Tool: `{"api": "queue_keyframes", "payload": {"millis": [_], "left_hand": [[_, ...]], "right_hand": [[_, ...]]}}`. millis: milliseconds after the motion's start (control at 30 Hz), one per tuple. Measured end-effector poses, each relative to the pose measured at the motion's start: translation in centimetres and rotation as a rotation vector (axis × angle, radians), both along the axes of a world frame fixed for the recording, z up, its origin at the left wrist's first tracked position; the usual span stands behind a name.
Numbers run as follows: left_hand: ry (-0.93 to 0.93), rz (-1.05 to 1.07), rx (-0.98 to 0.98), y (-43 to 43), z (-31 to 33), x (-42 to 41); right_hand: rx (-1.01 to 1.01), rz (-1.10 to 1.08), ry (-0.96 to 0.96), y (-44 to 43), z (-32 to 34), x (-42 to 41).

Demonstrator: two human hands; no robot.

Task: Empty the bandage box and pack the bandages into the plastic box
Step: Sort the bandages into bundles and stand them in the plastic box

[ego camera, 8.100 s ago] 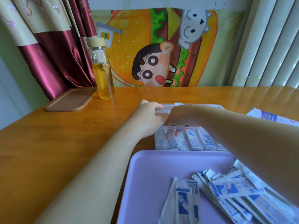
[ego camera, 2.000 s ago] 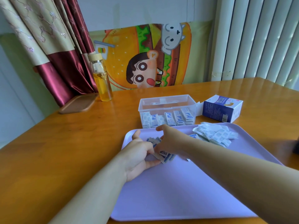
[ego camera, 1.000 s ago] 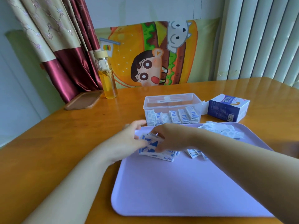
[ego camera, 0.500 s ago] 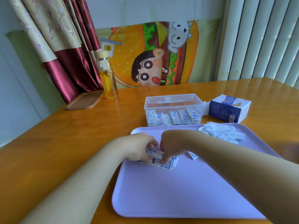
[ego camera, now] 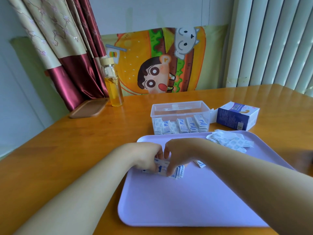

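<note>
While both hands [ego camera: 145, 157] pinch them, bandages [ego camera: 171, 170] lie crosswise (flat).

Both hands meet over the far-left part of the lilac tray [ego camera: 194, 206]. The left hand [ego camera: 145, 158] and the right hand [ego camera: 179, 155] are closed together on a small stack of bandages [ego camera: 176, 172] resting on the tray. A loose heap of bandages [ego camera: 230, 141] lies at the tray's far-right corner. Beyond the tray's far edge stands the clear plastic box [ego camera: 179, 114], wrapped bandages lined up inside, with the blue bandage box [ego camera: 237, 117] just beside it to the right.
</note>
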State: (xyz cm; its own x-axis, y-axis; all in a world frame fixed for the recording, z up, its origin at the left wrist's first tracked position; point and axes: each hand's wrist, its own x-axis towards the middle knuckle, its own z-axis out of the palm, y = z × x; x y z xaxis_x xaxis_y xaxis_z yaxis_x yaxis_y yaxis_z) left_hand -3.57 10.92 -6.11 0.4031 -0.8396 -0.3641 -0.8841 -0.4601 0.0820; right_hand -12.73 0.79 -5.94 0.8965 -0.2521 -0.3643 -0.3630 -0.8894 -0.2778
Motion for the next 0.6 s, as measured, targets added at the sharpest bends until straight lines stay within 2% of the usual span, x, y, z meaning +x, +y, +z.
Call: {"api": "queue_keyframes", "payload": {"millis": [100, 233, 300, 600], "left_hand": [[0.005, -0.006, -0.092, 0.5, -0.5, 0.1], [0.034, 0.088, -0.547, 1.4, -1.6, 0.4], [0.032, 0.136, -0.678, 1.7, -2.3, 0.5], [0.047, 0.081, -0.579, 1.6, -4.5, 0.6]], "right_hand": [[-0.026, 0.023, -0.059, 0.0, -0.4, -0.3], [-0.049, -0.043, -0.326, -0.7, -0.8, -0.8], [-0.078, -0.112, -0.412, -1.1, -0.9, -0.9], [-0.037, -0.105, -0.384, -2.3, -1.7, -1.7]]}}
